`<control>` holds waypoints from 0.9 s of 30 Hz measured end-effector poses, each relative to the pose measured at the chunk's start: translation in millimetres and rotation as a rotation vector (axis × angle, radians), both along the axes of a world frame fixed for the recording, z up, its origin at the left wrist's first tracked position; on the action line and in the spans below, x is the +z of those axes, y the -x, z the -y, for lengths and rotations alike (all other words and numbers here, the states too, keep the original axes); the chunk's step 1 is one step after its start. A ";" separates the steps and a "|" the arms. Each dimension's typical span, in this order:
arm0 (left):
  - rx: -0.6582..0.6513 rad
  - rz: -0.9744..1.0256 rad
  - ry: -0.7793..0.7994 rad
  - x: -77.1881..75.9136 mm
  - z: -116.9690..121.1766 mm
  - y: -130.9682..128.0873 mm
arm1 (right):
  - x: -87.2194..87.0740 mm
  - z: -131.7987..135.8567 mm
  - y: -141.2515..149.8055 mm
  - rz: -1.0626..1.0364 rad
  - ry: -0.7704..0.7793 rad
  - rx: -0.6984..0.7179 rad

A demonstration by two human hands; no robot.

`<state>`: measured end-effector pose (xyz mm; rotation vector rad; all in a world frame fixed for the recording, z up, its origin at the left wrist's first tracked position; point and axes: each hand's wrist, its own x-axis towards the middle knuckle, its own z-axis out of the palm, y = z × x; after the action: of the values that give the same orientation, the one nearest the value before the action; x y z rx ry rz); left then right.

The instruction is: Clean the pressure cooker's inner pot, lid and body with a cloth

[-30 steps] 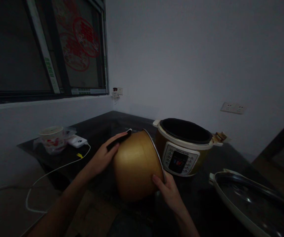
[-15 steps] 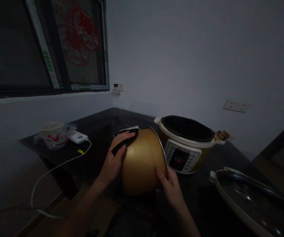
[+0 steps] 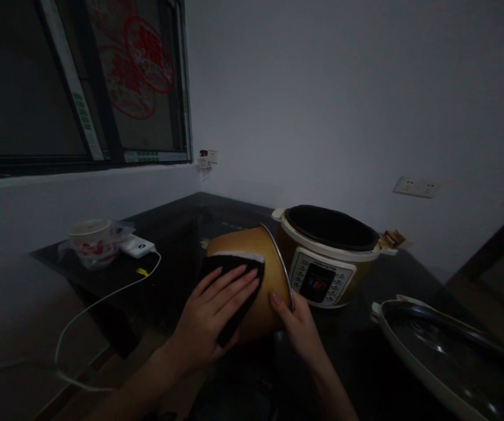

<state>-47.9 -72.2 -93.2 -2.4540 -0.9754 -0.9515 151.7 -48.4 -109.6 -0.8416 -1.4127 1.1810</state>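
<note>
A golden inner pot (image 3: pixel 273 275) of a cooker is tilted on its side in front of me, its silver rim facing right. My right hand (image 3: pixel 298 324) grips that rim from the lower right, thumb on the outer wall. Against the pot's outer side, my left hand (image 3: pixel 221 304) presses a black cloth (image 3: pixel 234 262) with a white edge, fingers stretched along it and thumb hidden beneath. Just behind the pot stands the electric pressure cooker (image 3: pixel 328 257), uncovered, with a white rim and a control panel. The pot's inside faces away from view.
On the right of the dark table (image 3: pixel 182 213) lies the cooker's lid (image 3: pixel 436 351). To the left are a bowl in a plastic bag (image 3: pixel 94 242), a white device (image 3: pixel 138 245) and its cable (image 3: pixel 98 295), which hangs off the table. Wall sockets (image 3: pixel 416 187) are behind.
My left hand and the black cloth have slid from the pot's upper left down onto its facing side. The pot has shifted slightly left, with my right hand still on its rim.
</note>
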 end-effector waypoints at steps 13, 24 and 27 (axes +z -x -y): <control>-0.176 0.443 0.704 66.7 -90.5 31.5 | 4.2 2.0 -2.5 0.032 -0.001 0.128; 0.122 -0.009 0.217 63.7 -38.6 -0.5 | 15.5 -5.4 0.1 0.021 0.014 0.196; 0.108 -0.033 0.176 59.4 -32.2 -0.2 | 19.2 -7.2 3.5 0.011 0.012 0.218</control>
<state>-47.7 -40.1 -33.7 -2.5194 -1.2140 -0.8193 148.2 -41.2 -90.4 -0.7157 -1.5374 1.3518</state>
